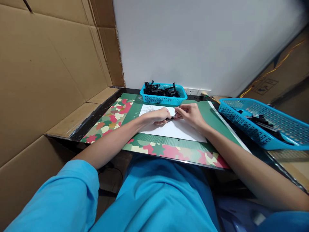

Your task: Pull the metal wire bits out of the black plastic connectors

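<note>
Over a white sheet [178,131] my two hands come close together. My left hand [160,116] is closed on a small black part [171,118] that sticks out toward the right. My right hand [189,114] pinches at the right end of that part, with thumb and index finger together; what lies between its fingertips is too small to name. A pile of tiny dark pieces [149,109] rests on the sheet's upper left, just behind my left hand.
Behind the sheet stands a blue basket [163,100] full of black parts. Another blue basket [263,137] at the right holds more black parts. A green mat [213,112] with camouflage edges lies beneath. Cardboard [60,64] walls the left side.
</note>
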Tool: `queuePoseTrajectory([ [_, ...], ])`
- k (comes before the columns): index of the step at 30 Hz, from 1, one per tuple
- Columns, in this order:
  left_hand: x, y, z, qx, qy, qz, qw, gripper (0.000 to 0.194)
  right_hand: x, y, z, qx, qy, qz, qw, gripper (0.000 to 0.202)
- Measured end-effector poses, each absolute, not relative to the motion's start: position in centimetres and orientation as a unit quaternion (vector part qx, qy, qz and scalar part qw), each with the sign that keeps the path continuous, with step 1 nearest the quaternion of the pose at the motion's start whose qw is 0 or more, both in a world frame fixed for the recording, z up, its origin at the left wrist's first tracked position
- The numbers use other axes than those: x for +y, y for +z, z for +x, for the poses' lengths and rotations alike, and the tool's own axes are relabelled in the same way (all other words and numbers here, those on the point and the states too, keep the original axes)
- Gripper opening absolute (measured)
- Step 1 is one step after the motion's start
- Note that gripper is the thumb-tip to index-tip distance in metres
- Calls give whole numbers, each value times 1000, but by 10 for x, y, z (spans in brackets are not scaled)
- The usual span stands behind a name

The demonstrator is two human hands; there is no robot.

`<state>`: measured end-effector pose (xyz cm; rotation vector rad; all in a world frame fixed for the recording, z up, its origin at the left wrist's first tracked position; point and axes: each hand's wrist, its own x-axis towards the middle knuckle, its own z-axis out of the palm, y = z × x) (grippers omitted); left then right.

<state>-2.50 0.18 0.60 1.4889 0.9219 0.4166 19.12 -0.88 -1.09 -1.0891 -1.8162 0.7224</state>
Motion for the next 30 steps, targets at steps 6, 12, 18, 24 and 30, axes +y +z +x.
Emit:
queuePoseTrajectory([
  [6, 5, 8, -26, 412, 166, 644, 623, 29, -15, -18, 184, -726, 228, -454, 464, 45],
  [12, 7, 8, -26, 416, 161, 634, 632, 28, -21, -15, 182, -746, 178, -452, 456, 42],
  [18, 0, 11, -29, 393, 182, 639, 636, 26, -18, -9, 177, -739, 172, -454, 466, 39],
  [24, -14, 15, -30, 364, 212, 635, 647, 28, 0, 13, 225, -729, 172, -464, 473, 50],
  [30, -19, 19, -31, 351, 215, 621, 667, 27, 14, 31, 299, -804, 179, -493, 281, 53],
])
